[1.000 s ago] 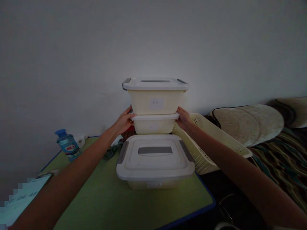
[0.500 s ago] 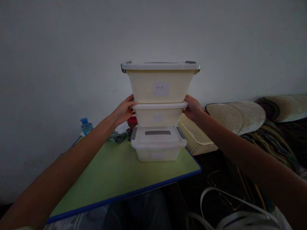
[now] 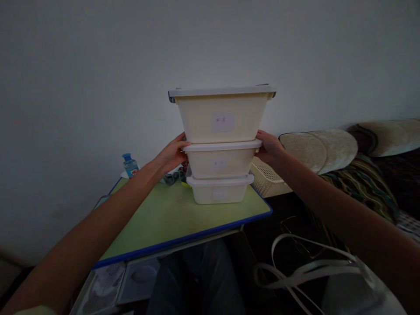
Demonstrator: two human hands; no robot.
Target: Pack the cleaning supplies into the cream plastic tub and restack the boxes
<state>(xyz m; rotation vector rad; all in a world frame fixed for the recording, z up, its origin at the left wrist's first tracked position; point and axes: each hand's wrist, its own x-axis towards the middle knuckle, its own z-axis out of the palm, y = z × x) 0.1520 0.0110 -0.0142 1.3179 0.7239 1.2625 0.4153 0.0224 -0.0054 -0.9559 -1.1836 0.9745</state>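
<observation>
Three lidded, off-white storage boxes are in one column. My left hand (image 3: 173, 154) grips the left end of the middle storage box (image 3: 203, 164), its thumb on the lid's rim. At the other end, my right hand (image 3: 269, 148) holds the same box, fingers partly hidden behind it. The largest storage box (image 3: 197, 118), with grey latches, rests on the middle one's lid. Underneath is the bottom storage box (image 3: 201, 194), standing on the green table. The middle box covers most of its lid; whether they touch fully I cannot tell. Each box bears a small white label.
The green table (image 3: 147, 223) has a blue edge. A blue pump bottle (image 3: 130, 166) and grey cloth (image 3: 171, 177) lie toward its back left. Right of the table are a cream perforated basket (image 3: 271, 181), a rolled cushion (image 3: 315, 148) and a bag with white straps (image 3: 348, 288).
My hands have lowered the middle box, with the largest on top, toward the bottom box, whose lid top is now mostly hidden. The view has also shifted.
</observation>
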